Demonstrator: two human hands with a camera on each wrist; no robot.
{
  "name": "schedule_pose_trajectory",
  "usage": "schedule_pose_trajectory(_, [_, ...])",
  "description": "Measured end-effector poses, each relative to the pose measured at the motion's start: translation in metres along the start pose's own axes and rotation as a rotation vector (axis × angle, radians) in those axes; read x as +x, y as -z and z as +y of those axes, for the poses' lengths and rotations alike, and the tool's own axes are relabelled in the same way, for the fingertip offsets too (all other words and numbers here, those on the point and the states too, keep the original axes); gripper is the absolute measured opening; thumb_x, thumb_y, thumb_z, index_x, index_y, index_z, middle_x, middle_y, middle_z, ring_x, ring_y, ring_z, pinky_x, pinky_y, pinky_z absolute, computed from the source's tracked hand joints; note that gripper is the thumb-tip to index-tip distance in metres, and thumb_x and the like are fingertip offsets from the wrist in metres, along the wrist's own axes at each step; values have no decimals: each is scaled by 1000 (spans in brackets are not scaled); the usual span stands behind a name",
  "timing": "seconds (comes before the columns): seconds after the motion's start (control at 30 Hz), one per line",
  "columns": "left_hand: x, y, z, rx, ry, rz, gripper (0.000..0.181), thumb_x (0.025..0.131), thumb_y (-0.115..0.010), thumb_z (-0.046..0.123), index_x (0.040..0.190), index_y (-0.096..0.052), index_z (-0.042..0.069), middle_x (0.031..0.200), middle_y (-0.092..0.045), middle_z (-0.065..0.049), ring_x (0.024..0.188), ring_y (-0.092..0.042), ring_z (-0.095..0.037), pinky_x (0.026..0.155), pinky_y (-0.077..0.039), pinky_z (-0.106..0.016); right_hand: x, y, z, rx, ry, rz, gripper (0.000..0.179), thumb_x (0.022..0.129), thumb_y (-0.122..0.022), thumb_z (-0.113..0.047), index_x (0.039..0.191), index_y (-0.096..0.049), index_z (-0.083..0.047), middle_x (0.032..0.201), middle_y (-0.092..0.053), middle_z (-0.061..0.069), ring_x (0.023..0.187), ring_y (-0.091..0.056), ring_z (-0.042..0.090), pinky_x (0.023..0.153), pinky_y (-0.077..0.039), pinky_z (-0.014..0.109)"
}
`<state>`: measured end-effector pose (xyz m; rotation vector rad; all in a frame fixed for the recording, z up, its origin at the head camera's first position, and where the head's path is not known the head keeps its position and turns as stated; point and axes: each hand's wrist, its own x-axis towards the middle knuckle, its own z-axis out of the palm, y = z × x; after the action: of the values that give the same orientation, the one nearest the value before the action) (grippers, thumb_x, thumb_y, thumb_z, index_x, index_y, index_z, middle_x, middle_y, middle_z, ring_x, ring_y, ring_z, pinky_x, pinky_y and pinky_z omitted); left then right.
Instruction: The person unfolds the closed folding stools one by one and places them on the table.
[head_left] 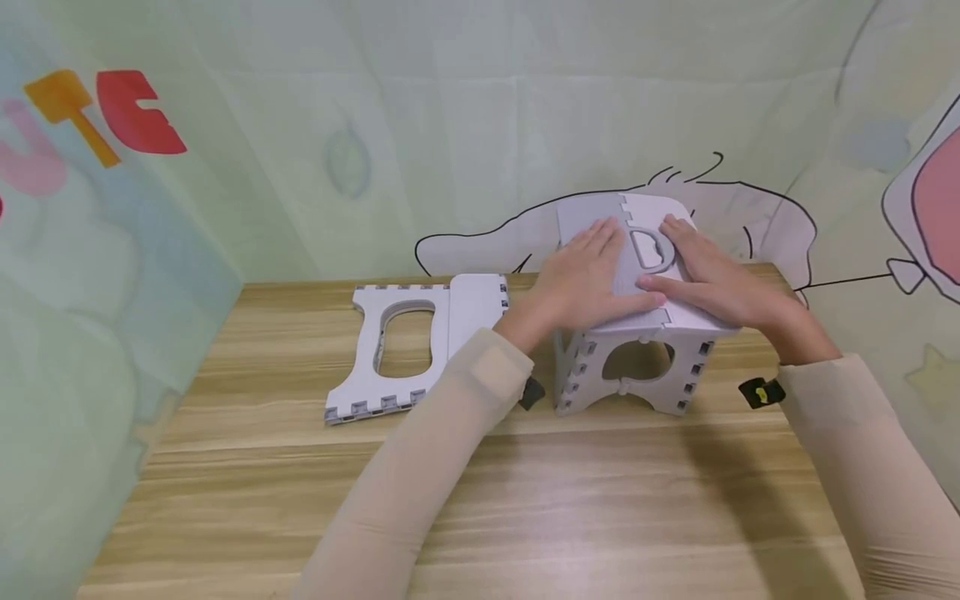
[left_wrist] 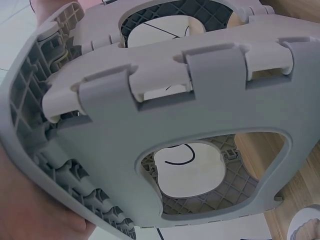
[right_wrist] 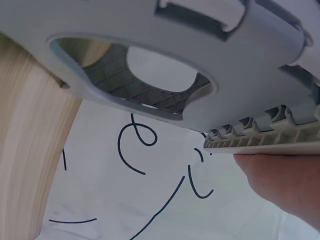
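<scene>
An unfolded grey-and-white folding step stool (head_left: 637, 367) stands upright on the wooden table. My left hand (head_left: 581, 279) lies flat on the left half of its top, fingers extended. On the right half rests my right hand (head_left: 712, 279), its fingers spread beside the grey carry handle (head_left: 654, 250). Both thumbs come near each other at the middle seam. The left wrist view shows the stool's hinged side panel (left_wrist: 115, 150) from below the top's rim, and the right wrist view shows the opposite side panel (right_wrist: 140, 55). A second folding stool (head_left: 367, 333) lies folded flat to the left.
The wooden table (head_left: 562, 500) ends at a cloth backdrop (head_left: 450, 150) with printed drawings, close behind both stools. A black strap end (head_left: 762, 392) hangs at the right wrist, and a dark piece (head_left: 532, 392) shows near the left one.
</scene>
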<state>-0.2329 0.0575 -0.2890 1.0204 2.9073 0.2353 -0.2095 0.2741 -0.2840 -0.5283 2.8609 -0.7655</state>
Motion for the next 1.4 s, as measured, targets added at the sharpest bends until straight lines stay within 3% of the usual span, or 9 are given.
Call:
schedule_pose_trajectory(0.4, [-1, 2, -5, -51, -20, 32, 107, 87, -33, 84, 161, -12, 9, 167, -5, -6, 152, 0, -19, 119, 5, -27, -4, -1, -4, 51, 34, 60, 96, 97, -57, -48, 159, 2, -4, 165, 3, 16, 151, 1, 34, 120, -5, 58])
schedule_pose_trajectory(0.6, [-5, 7, -8, -101, -24, 57, 100, 88, -32, 82, 161, -13, 17, 166, -8, 1, 151, 1, -16, 119, 2, -26, -12, 3, -13, 63, 56, 106, 92, 99, -58, -45, 160, 0, -9, 166, 1, 12, 150, -1, 37, 119, -6, 60])
schedule_pose_trajectory(0.9, [-17, 11, -10, -129, -42, 88, 95, 89, -33, 81, 162, -14, 23, 165, -9, 5, 150, 3, -12, 119, 1, -26, -23, 1, -38, 38, 103, 130, 83, 100, -60, -38, 160, -11, -6, 163, -15, 22, 147, -15, 43, 117, -15, 63])
schedule_pose_trajectory(1.17, [-37, 13, -12, -145, -79, 128, 93, 91, -36, 79, 161, -14, 23, 166, -15, 2, 151, 2, -14, 121, 0, -31, -36, -5, -59, 13, 146, 195, 78, 101, -61, -32, 161, -16, -11, 162, -22, 18, 146, -22, 41, 115, -22, 63])
schedule_pose_trajectory(1.23, [-43, 14, -13, -140, -87, 129, 92, 91, -36, 79, 161, -14, 23, 165, -15, 3, 151, 3, -13, 121, 2, -31, -39, -8, -65, -11, 186, 242, 76, 100, -63, -28, 160, -20, -10, 158, -30, 20, 127, -50, 41, 112, -31, 59])
schedule_pose_trajectory(1.27, [-47, 15, -13, -138, -96, 136, 92, 92, -37, 78, 161, -15, 22, 165, -16, 3, 151, 2, -14, 121, 3, -30, -41, -10, -69, -21, 212, 269, 74, 99, -65, -26, 159, -24, -9, 157, -34, 21, 116, -57, 38, 110, -35, 58])
schedule_pose_trajectory(1.33, [-54, 17, -13, -138, -107, 147, 91, 92, -37, 77, 161, -17, 22, 165, -19, 3, 151, 1, -14, 120, 7, -27, -44, -14, -74, -47, 273, 329, 70, 98, -67, -19, 157, -31, -7, 152, -41, 20, 82, -62, 28, 100, -44, 53])
schedule_pose_trajectory(1.4, [-61, 18, -13, -141, -119, 162, 90, 92, -38, 77, 161, -18, 22, 164, -21, 4, 151, 1, -13, 119, 7, -27, -47, -18, -79, -63, 337, 383, 66, 96, -69, -13, 153, -37, -4, 148, -47, 20, 77, -62, 27, 97, -47, 50])
